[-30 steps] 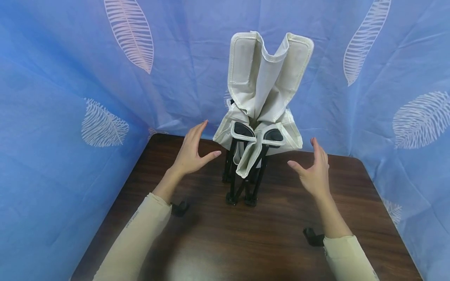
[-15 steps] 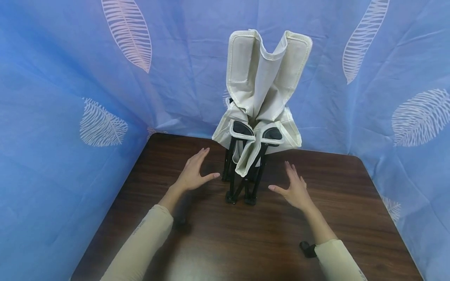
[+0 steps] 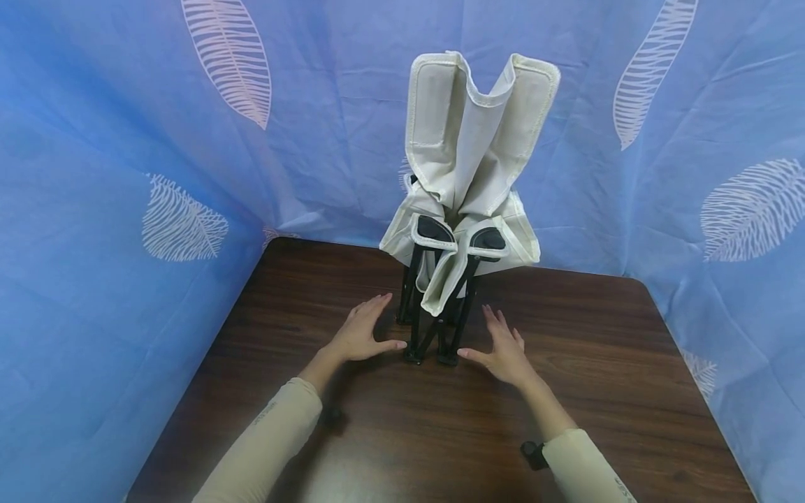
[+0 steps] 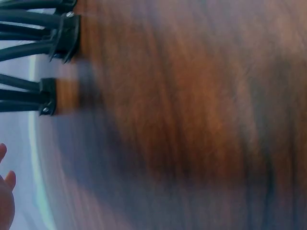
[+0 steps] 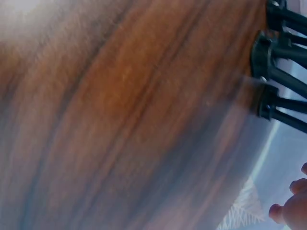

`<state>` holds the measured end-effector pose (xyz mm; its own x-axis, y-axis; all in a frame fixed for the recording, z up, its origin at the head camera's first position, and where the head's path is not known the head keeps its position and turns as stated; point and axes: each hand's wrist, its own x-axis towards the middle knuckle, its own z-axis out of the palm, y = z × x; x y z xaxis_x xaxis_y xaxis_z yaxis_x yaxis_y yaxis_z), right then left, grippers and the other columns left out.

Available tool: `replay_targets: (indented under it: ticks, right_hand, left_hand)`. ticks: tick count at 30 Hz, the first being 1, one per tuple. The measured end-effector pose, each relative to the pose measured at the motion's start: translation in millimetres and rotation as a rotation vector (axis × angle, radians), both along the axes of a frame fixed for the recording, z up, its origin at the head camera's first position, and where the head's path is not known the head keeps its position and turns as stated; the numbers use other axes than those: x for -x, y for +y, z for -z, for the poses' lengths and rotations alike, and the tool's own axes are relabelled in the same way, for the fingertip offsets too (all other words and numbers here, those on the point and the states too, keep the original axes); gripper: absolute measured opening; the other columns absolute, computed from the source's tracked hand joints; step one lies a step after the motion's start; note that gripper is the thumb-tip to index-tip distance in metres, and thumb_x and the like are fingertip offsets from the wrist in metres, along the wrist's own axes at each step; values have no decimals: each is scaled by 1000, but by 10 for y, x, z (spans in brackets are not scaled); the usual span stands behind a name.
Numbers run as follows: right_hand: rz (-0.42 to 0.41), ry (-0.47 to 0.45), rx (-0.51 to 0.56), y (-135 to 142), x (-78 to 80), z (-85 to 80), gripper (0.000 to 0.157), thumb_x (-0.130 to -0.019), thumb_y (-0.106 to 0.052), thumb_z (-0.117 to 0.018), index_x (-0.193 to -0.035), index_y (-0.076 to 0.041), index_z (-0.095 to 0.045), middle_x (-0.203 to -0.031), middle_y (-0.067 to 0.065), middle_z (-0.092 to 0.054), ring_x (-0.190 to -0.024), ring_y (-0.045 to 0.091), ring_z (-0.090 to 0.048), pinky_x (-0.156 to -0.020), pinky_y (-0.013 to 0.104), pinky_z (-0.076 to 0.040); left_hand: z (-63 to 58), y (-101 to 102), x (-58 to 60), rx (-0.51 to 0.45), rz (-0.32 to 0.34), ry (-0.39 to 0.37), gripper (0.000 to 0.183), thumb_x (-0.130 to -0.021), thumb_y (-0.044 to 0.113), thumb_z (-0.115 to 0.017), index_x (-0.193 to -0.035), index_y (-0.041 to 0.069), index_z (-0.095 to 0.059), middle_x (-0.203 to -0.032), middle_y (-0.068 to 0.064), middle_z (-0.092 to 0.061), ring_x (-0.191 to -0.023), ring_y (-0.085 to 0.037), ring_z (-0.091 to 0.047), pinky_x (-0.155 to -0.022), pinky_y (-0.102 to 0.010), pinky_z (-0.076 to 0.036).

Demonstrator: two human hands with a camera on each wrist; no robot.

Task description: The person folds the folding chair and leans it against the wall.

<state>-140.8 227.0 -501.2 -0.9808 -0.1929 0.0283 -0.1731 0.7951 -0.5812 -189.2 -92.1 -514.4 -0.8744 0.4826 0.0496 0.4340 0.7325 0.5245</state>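
A folded camp chair (image 3: 481,140) with white fabric and a black frame stands upright on the table. Its legs (image 3: 464,311) are bunched together. My left hand (image 3: 361,337) is just left of the feet, thumb toward them and fingers spread. On the other side, my right hand (image 3: 503,358) mirrors it, thumb tip right by the nearest foot. Neither hand grips anything. The left wrist view has black feet (image 4: 65,40) at its upper left and part of the hand (image 4: 5,203) at the edge. Feet (image 5: 261,57) also show at upper right in the right wrist view.
The dark wooden table (image 3: 390,433) has rounded far corners. Blue cloth (image 3: 327,126) with white leaf prints hangs behind it and along both sides. A small black device (image 3: 533,455) shows under the right wrist.
Both hands have come down and inward, from beside the chair's fabric to beside its feet. The chair has stayed in place, still folded.
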Motion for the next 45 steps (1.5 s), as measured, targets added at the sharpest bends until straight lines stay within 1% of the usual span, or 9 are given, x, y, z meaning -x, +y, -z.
replay_targets:
  ticks: [6,12,18,22,25,29,31,38,45]
  right_hand:
    - [-10,-55,-6,-107,3,149,105,-79,-53,-72,-153,0,-19,-159,22,-20,-147,45,-13,-109,74,-10]
    - [-15,-117,-39,-186,-10,335,102,-82,-55,-69,-154,-3,-20,-159,22,-22,-148,43,-14,-110,73,-12]
    - [-11,-146,-60,-235,-44,518,94,-86,-54,-65,-153,-2,-23,-159,20,-23,-148,41,-14,-111,72,-11]
    - [1,-136,-61,-270,-56,589,86,-89,-51,-62,-152,-5,-26,-158,18,-25,-148,40,-17,-112,71,-11]
    - [5,-107,-54,-294,-57,610,82,-90,-50,-61,-152,-7,-29,-157,18,-28,-147,41,-21,-112,71,-12]
    - [-2,-85,-58,-309,-45,616,80,-90,-50,-61,-151,-7,-31,-156,19,-29,-146,42,-23,-111,71,-13]
    - [-7,-86,-61,-310,-34,614,81,-90,-50,-62,-151,-8,-31,-156,19,-29,-146,42,-22,-111,71,-13]
    - [-21,-119,-59,-332,19,591,81,-88,-54,-62,-153,-17,-31,-159,14,-25,-148,39,-19,-111,71,-12]
    - [-26,-111,-70,-349,54,583,84,-87,-55,-62,-153,-14,-30,-159,15,-26,-148,39,-19,-111,71,-12]
  left_hand:
    - [114,91,-38,47,23,-11,106,-79,67,-65,-156,11,-17,-160,-14,-26,-148,-31,-24,-119,-58,-20]
    - [239,150,-87,60,5,-22,106,-78,65,-67,-154,9,-21,-159,-13,-28,-148,-31,-26,-118,-57,-22]
    - [363,209,-170,88,-10,-60,108,-78,68,-65,-155,9,-19,-160,-11,-27,-147,-29,-26,-119,-55,-23]
    - [433,240,-207,79,-10,-75,108,-79,67,-65,-155,7,-17,-160,-12,-24,-148,-29,-25,-119,-55,-23]
    - [473,250,-208,71,-14,-69,106,-81,66,-64,-155,6,-16,-161,-11,-22,-149,-27,-24,-119,-54,-23]
    - [503,246,-186,68,-18,-55,104,-82,64,-64,-155,7,-17,-162,-8,-21,-149,-26,-23,-119,-54,-23]
    - [510,240,-172,68,-15,-48,103,-82,63,-64,-155,7,-18,-162,-8,-21,-149,-26,-23,-119,-54,-23]
    - [517,236,-142,69,0,-39,100,-84,61,-64,-155,7,-19,-162,-8,-21,-149,-26,-23,-120,-52,-21]
    - [490,247,-117,72,-4,-55,102,-83,61,-65,-155,6,-18,-162,-8,-20,-150,-26,-21,-120,-51,-20]
